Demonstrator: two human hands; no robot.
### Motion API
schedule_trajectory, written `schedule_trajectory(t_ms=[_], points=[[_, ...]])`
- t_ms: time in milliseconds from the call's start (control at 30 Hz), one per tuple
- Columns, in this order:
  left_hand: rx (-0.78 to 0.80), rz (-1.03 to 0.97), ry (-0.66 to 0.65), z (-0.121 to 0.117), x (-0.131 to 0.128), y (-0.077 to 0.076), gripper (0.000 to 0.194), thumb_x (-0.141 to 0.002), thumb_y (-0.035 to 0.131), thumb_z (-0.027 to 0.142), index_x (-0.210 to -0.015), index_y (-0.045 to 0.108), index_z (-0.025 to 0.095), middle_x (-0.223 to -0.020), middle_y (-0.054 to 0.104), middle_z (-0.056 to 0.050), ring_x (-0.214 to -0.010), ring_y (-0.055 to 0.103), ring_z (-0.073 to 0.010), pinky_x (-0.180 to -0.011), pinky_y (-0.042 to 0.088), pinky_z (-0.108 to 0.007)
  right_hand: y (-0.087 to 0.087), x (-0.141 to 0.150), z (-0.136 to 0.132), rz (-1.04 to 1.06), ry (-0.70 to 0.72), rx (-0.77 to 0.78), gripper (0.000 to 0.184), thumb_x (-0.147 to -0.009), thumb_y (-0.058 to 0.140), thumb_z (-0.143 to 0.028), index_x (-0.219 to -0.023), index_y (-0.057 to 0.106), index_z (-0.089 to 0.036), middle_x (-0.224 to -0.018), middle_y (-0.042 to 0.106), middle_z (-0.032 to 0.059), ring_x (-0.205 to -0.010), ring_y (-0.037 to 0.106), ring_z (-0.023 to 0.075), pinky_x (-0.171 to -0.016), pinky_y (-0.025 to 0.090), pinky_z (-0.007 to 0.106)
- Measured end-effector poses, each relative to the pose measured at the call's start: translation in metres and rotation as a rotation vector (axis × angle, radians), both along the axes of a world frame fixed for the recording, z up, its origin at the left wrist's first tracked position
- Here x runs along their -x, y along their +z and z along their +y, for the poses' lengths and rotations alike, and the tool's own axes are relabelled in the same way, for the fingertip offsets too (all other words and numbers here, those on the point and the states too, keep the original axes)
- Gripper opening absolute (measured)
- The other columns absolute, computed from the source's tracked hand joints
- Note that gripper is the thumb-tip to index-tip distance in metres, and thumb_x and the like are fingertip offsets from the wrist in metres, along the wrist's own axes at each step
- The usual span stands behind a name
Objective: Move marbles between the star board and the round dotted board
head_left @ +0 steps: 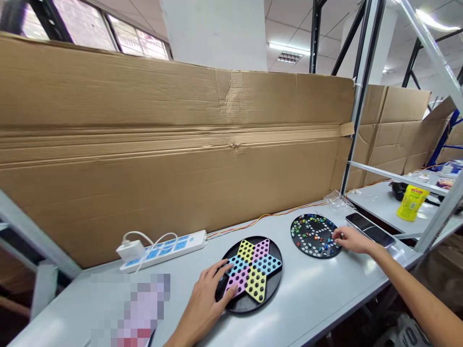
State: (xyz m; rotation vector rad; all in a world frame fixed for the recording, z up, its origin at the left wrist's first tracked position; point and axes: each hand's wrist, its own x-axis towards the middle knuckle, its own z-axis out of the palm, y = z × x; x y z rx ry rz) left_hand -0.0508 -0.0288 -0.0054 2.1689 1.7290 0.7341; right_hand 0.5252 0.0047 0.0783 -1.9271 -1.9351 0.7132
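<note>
A round black game board (pixel 272 284) with a pastel star of empty holes lies on the grey table (pixel 318 299). My left hand (pixel 208 301) rests on the board's left edge, fingers spread flat over it. Further right lies a second round black board (pixel 314 234) filled with several coloured marbles. My right hand (pixel 350 239) reaches to this board's right rim, fingertips pinched together at the marbles; what they hold is too small to see.
A tall cardboard wall (pixel 173 159) backs the table. A white power strip (pixel 162 248) with a plugged charger lies behind the boards. Two phones (pixel 369 229) lie right of the marble board. A yellow bottle (pixel 412 202) stands on the neighbouring table. Metal rack posts (pixel 361 91) rise at the right.
</note>
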Motion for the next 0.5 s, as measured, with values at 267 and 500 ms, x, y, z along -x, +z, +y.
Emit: schedule_trajectory(t_ms=[267, 500], points=[[-0.009, 0.009, -0.010, -0.002, -0.001, 0.004, 0.060, -0.115, 0.073, 0.067, -0.163, 0.091, 0.037, -0.182, 0.084, -0.012, -0.168, 0.077, -0.0460, -0.143, 0.067, -0.072, -0.004, -0.001, -0.007, -0.034, 0.043, -0.023, 0.015, -0.088, 0.087, -0.034, -0.099, 0.091, -0.025, -0.106, 0.092, 0.0106, -0.097, 0.082, 0.0312, -0.102, 0.069, 0.044], [-0.047, 0.007, -0.004, -0.002, 0.000, -0.002, 0.057, -0.115, 0.074, 0.066, -0.162, 0.092, 0.038, -0.180, 0.086, -0.009, -0.167, 0.079, -0.0424, -0.141, 0.070, -0.067, 0.001, 0.011, 0.002, 0.544, -0.161, -0.145, 0.040, -0.079, 0.103, -0.057, -0.092, 0.081, -0.026, -0.084, 0.075, 0.0032, -0.079, 0.069, 0.0252, -0.075, 0.064, 0.039]])
